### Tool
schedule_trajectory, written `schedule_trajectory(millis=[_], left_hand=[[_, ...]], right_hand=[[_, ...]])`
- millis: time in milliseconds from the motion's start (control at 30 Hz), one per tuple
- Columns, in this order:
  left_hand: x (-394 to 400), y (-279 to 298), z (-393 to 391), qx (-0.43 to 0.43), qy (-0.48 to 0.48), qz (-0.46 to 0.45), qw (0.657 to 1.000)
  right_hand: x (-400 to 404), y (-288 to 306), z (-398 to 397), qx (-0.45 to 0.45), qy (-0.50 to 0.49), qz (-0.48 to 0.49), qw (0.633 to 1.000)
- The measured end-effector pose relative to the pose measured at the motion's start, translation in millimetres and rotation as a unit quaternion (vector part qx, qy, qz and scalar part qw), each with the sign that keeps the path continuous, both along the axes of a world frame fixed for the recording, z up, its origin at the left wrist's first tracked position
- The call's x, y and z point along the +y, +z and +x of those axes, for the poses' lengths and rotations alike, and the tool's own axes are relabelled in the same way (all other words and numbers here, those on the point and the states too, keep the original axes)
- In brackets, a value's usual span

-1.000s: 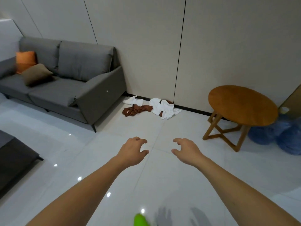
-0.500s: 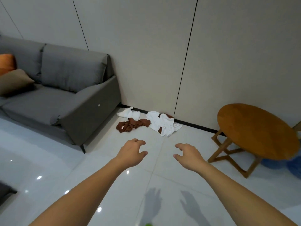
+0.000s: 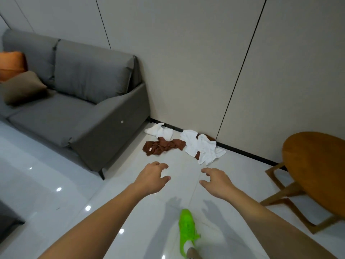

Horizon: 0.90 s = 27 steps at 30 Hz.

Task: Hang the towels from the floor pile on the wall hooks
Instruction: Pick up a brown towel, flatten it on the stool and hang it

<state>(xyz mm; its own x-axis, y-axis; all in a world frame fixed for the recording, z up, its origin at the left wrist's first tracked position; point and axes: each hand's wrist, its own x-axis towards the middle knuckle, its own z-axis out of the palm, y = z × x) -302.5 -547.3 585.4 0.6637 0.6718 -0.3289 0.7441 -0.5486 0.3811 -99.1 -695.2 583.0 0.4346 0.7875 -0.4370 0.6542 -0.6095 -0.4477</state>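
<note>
A pile of towels lies on the white floor against the wall. It holds a small white towel (image 3: pixel 159 131), a crumpled brown towel (image 3: pixel 162 146) and a larger white towel (image 3: pixel 202 146) with more brown cloth beneath it. My left hand (image 3: pixel 152 179) and my right hand (image 3: pixel 216 181) reach forward above the floor, short of the pile. Both hold nothing, their fingers loosely curled. No wall hooks are in view.
A grey sofa (image 3: pixel 78 101) with an orange cushion (image 3: pixel 12 64) and a brown cushion (image 3: pixel 22 86) stands left of the pile. A round wooden table (image 3: pixel 315 169) stands at the right. My green shoe (image 3: pixel 186 228) steps on the tiles below my hands.
I have walked closer to the pile, which now looks larger and nearer my hands. My green shoe has come into view. Both hands stay empty and outstretched.
</note>
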Motion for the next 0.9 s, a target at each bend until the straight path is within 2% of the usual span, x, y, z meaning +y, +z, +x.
schedule_trajectory(millis=[300, 500, 900], left_hand=[[138, -12, 61, 0.051, 0.040, -0.026, 0.998], [214, -16, 89, 0.053, 0.083, -0.027, 0.995], [354, -85, 107, 0.066, 0.115, -0.095, 0.987]], right_hand=[[155, -29, 77, 0.048, 0.028, -0.004, 0.998], [244, -43, 119, 0.078, 0.044, -0.018, 0.996], [387, -101, 143, 0.103, 0.065, -0.108, 0.987]])
